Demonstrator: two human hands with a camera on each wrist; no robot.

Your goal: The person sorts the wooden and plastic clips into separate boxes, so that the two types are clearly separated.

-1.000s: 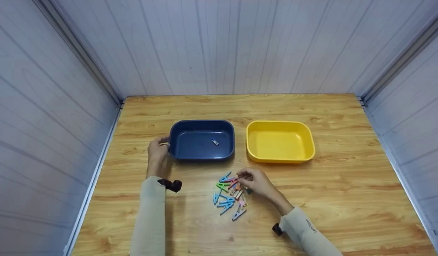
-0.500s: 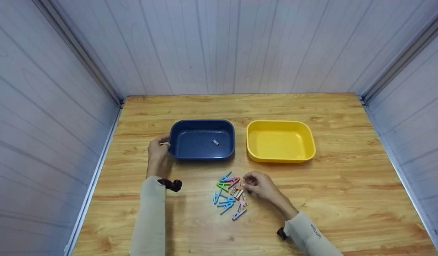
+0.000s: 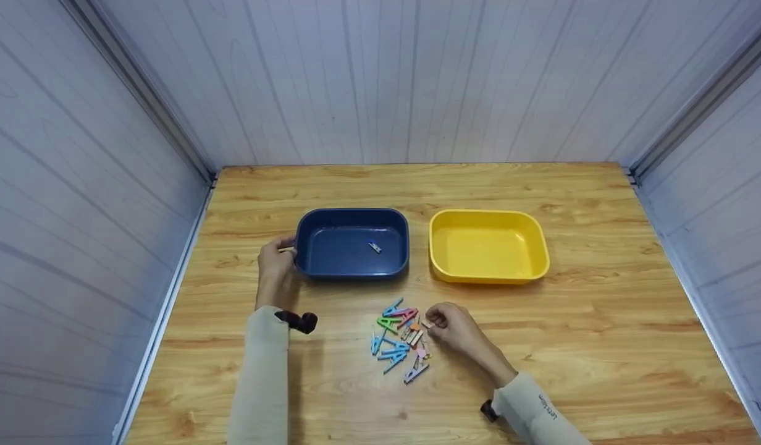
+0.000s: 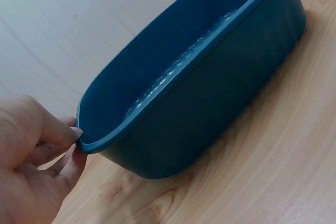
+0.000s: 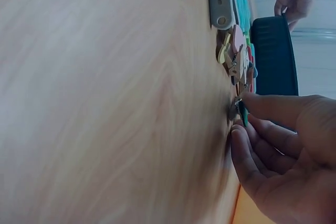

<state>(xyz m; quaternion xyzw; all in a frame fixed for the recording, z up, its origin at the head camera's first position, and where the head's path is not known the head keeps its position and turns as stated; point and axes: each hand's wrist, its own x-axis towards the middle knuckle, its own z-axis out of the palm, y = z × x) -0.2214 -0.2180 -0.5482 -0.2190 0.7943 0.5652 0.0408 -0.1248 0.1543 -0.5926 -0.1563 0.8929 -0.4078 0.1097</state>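
Note:
My left hand [image 3: 274, 266] pinches the left end of the dark blue bin [image 4: 173, 114], thumb and fingers at its rim. Inside the bin lies one small clothespin [image 3: 374, 246]. My right hand [image 3: 456, 329] is low over the table at the right side of a clothespin pile. Between its thumb and fingers it pinches a small clothespin with a green part [image 5: 242, 112], mostly covered by the fingertips. The pile mixes larger plastic clothespins, such as a green one [image 3: 388, 324] and a grey one [image 5: 220, 3], with small wooden ones [image 3: 415, 337].
A yellow bin [image 3: 488, 278] stands to the right of the blue one, a narrow gap between them. Both rest on a wood-grain table [image 3: 603, 309]. White panel walls [image 3: 380, 80] enclose the back and both sides.
My right hand has drawn back from the red clothespin, a little right and toward the near side, and its fingers have closed on the small green clothespin. My left hand keeps its place.

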